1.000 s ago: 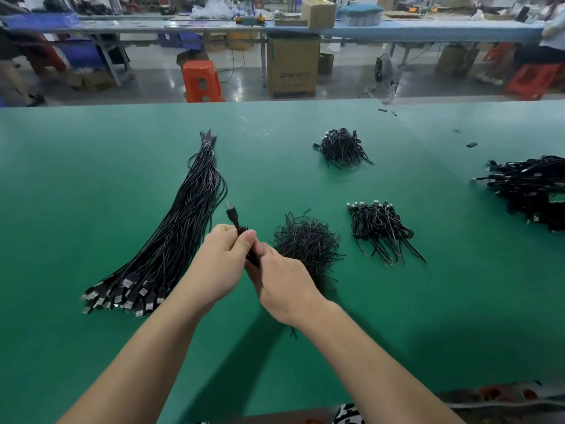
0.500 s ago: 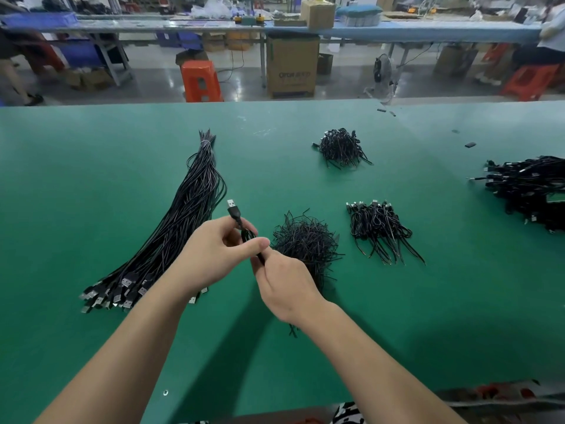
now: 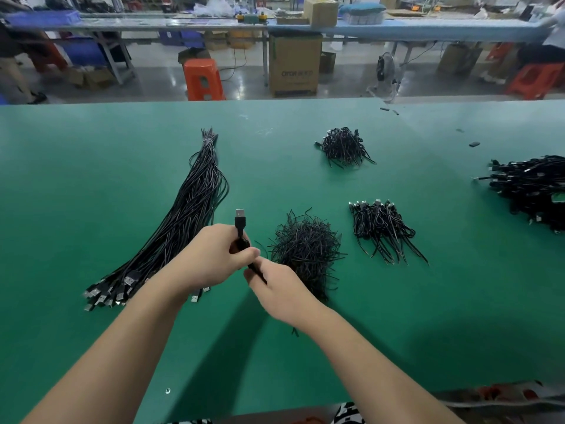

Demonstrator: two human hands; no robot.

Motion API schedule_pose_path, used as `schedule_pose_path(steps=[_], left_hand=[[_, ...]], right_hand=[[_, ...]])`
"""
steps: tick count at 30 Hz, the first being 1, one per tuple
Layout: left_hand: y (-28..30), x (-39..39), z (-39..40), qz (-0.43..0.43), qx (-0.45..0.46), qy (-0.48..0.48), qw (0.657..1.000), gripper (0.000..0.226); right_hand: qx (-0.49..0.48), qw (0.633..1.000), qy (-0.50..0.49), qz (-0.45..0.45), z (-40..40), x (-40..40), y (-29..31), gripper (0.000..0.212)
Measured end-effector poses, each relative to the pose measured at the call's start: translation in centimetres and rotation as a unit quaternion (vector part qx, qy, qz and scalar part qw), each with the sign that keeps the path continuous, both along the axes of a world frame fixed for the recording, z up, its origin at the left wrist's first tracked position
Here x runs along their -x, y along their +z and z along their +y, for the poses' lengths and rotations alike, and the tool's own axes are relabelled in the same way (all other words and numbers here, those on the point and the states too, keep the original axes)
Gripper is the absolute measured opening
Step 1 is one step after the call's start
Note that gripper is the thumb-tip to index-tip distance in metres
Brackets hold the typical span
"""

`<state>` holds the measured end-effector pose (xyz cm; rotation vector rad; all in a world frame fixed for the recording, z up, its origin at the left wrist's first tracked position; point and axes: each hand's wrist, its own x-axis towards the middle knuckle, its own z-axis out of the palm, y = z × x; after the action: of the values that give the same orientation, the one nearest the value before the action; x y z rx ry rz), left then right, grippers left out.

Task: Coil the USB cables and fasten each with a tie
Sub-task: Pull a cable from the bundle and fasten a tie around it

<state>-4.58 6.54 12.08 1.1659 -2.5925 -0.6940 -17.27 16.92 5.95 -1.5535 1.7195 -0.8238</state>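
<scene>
Centrally, both hands meet over the green counter (image 3: 91, 179). Left hand (image 3: 211, 258) grips a coiled USB cable (image 3: 241, 237), fingers curled round the bundle; its plug sticks up toward 12 o'clock, clear of the fist. Right hand (image 3: 281, 289) pinches a thin black strand running down from the coil toward 5 o'clock; whether that strand is cable tail or tie, cannot tell.

At 9 to 11 o'clock of the hands lies a long sheaf of straight cables (image 3: 183, 221), plug ends fanned near the left forearm, far ends tapering away. Just beside the right hand at 2 o'clock, a loose heap of ties (image 3: 305, 249). Further out at 3 o'clock, a row of finished coiled cables (image 3: 382, 231). At 1 o'clock, well apart, a smaller dark pile (image 3: 344, 146). At the right edge, a big tangled cable heap (image 3: 532, 185). Across the aisle, an orange stool (image 3: 203, 76) and a cardboard box (image 3: 295, 64).
</scene>
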Motion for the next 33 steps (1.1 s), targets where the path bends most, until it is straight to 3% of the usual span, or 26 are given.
schedule_pose_path(steps=[2,4,10,12,15,17,20,21,22,24,25,29,33], left_hand=[[-0.3,-0.1,-0.1,-0.005,0.001,-0.007,1.000,0.017],[-0.5,0.0,-0.2,-0.004,-0.003,-0.013,1.000,0.016],[-0.5,0.7,-0.8,0.019,-0.015,-0.015,1.000,0.018],[-0.3,1.0,-0.9,0.024,-0.029,-0.032,0.999,0.018],[-0.7,1.2,-1.5,0.078,-0.195,-0.062,0.976,0.027],[-1.3,1.0,-2.3,0.139,-0.353,-0.078,0.922,0.035],[-2.9,0.9,-4.2,0.207,-0.459,-0.087,0.860,0.022],[-3.8,1.1,-4.9,0.213,-0.443,-0.056,0.869,0.020],[-4.8,1.6,-5.7,0.197,-0.382,-0.006,0.903,0.017],[-7.3,2.8,-7.0,0.096,-0.182,0.090,0.974,0.019],[-8.3,3.4,-7.3,0.043,-0.112,0.103,0.987,0.024],[-11.9,5.3,-7.9,-0.009,-0.083,0.082,0.993,0.039],[-13.6,5.4,-7.9,-0.052,-0.050,0.089,0.993,0.019]], right_hand=[[-0.025,0.993,-0.001,-0.118,-0.2,0.1,0.2,0.005],[-0.030,0.981,0.000,-0.194,-0.5,0.3,0.5,0.014],[-0.027,0.973,-0.022,-0.230,-0.9,0.9,0.7,0.028],[-0.027,0.981,-0.030,-0.190,-1.0,0.9,0.5,0.031],[-0.025,0.986,-0.053,-0.158,-1.0,1.3,0.0,0.035],[-0.010,0.979,-0.074,-0.187,-0.9,1.7,-0.3,0.035],[0.019,0.958,-0.110,-0.264,-0.9,2.3,-0.6,0.028],[0.024,0.952,-0.119,-0.279,-0.9,2.5,-0.6,0.027],[0.027,0.949,-0.125,-0.287,-0.9,2.7,-0.5,0.026],[0.030,0.945,-0.131,-0.298,-0.9,3.1,-0.4,0.026],[0.030,0.942,-0.132,-0.307,-0.9,3.2,-0.3,0.026],[0.022,0.934,-0.129,-0.334,-0.8,3.5,0.1,0.024],[0.009,0.924,-0.127,-0.360,-0.6,3.7,0.3,0.020]])
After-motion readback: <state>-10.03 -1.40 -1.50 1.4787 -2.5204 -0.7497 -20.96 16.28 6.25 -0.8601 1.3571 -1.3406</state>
